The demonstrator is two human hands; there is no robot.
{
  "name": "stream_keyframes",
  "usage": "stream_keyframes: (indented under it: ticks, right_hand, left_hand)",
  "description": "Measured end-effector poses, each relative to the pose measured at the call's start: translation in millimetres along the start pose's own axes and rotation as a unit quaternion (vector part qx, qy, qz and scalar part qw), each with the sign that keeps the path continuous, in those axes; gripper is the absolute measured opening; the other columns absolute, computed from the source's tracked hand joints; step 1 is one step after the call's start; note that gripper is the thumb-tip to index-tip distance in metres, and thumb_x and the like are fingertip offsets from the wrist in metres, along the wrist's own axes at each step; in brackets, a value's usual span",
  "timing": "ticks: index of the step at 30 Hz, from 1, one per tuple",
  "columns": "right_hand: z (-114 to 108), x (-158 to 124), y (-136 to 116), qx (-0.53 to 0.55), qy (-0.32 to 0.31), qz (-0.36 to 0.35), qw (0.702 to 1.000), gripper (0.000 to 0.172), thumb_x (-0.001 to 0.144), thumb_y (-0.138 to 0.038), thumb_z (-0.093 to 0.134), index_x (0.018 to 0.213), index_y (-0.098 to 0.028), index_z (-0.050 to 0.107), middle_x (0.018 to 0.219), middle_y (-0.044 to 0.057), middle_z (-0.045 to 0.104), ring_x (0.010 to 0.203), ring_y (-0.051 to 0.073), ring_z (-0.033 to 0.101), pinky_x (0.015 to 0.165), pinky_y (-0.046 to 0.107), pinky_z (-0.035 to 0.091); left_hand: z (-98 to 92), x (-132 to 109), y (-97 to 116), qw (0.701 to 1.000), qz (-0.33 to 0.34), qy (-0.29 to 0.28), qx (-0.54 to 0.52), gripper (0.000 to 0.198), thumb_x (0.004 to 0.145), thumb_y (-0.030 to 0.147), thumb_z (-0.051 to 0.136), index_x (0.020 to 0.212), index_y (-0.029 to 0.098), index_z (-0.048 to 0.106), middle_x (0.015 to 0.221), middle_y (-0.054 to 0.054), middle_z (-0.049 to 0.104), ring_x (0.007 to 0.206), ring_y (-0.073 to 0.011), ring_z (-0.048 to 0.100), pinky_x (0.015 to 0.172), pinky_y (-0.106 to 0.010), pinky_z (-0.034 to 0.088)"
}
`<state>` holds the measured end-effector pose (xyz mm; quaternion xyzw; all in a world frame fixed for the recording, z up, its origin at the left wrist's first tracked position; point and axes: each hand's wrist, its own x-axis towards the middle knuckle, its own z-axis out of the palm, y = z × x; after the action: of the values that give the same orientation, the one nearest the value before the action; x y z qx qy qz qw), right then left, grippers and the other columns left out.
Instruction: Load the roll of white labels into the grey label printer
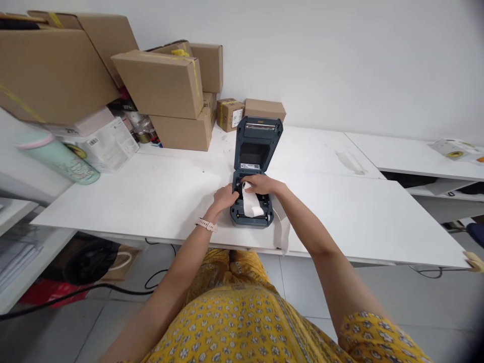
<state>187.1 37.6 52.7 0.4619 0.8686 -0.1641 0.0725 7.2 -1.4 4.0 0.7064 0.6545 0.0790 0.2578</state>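
A dark grey label printer (249, 222) stands on the white table with its lid (259, 143) raised. Inside it is a white paper roll (250, 201), its core end showing near the top and a loose end of paper lying towards the front. My right hand (260, 183) reaches in from the right, its fingers closed around the upper part of the roll. At the printer's left side, my left hand (226, 196) grips the edge of the body, thumb over the rim; some of its fingers are hidden.
A strip of white paper (282, 229) hangs over the front edge of the table (159, 201), right of the printer. Stacked cardboard boxes (162, 85) fill the back left, with a mint-green tumbler (60, 159) beside them. Black cables (113, 287) run along the floor.
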Motion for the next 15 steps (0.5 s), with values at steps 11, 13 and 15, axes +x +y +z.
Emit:
stream_keyframes:
  ticks: [11,13,15]
  right_hand:
    - [30.3,-20.5,-9.9,-0.026,0.051,0.0,0.998,0.05,0.096,-0.026,0.061,0.145,-0.019,0.057,0.138,0.013,0.067,0.129,0.032,0.061,0.105,0.042,0.048]
    - [44.4,-40.7,-14.7,0.008,0.118,-0.027,0.993,0.043,0.101,-0.025,0.052,0.143,-0.019,0.058,0.143,0.013,0.064,0.131,0.028,0.059,0.108,0.041,0.049]
    - [64.4,-62.9,-23.0,0.054,0.196,-0.053,0.978,0.038,0.103,-0.025,0.047,0.137,-0.018,0.063,0.142,0.013,0.065,0.13,0.026,0.061,0.109,0.043,0.049]
  left_hand:
    - [0.2,-1.3,0.1,1.0,0.002,0.007,-0.001,0.045,0.086,0.032,0.042,0.126,0.02,0.061,0.121,-0.016,0.074,0.115,-0.0358,0.068,0.091,-0.043,0.052]
    - [1.3,-1.8,0.7,1.0,0.0,0.012,-0.008,0.045,0.086,0.032,0.042,0.125,0.021,0.062,0.121,-0.015,0.074,0.115,-0.0357,0.068,0.092,-0.044,0.052]
    - [3.1,-2.4,1.3,1.0,-0.004,0.02,-0.02,0.045,0.086,0.031,0.042,0.125,0.022,0.062,0.122,-0.014,0.074,0.115,-0.0353,0.068,0.093,-0.044,0.051]
